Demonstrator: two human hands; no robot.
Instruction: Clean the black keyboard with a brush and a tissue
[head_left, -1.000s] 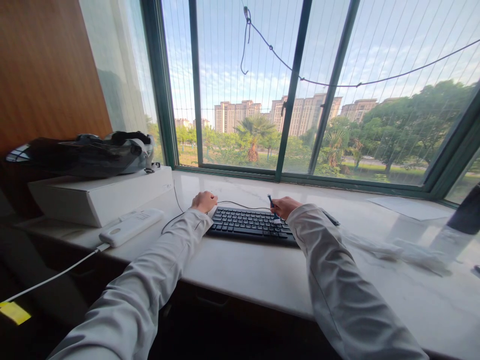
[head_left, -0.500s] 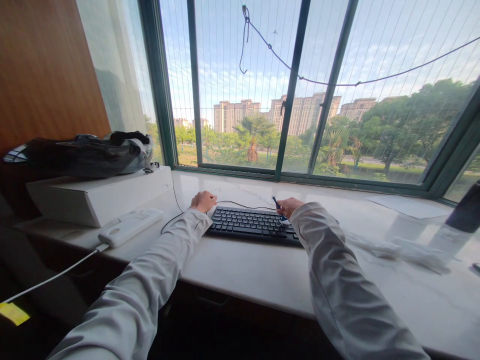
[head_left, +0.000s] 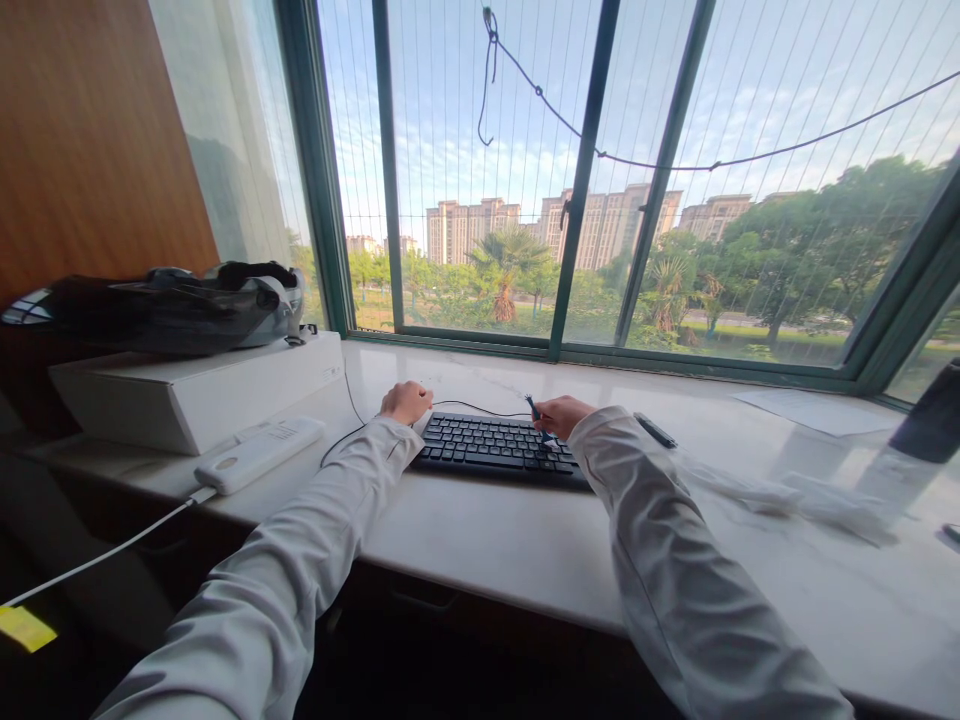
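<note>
Holding small brush [head_left: 545,437] in right hand [head_left: 565,414], keyboard [head_left: 480,442] below.

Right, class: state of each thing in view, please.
Black rectangular keyboard: flat, keys up
Dark-blue brush: held, bristles down over keys
Right hand: closed on brush
Left hand: curled at keyboard's left end, grip hidden
White rectangular box: shut, black gear on top
White oblong device: white cable plugged in
Dark slim pen-like item: lying flat
White paper sheet: flat
Clear plastic wrap: crumpled
Green-framed window: open or shut, unclear
</note>
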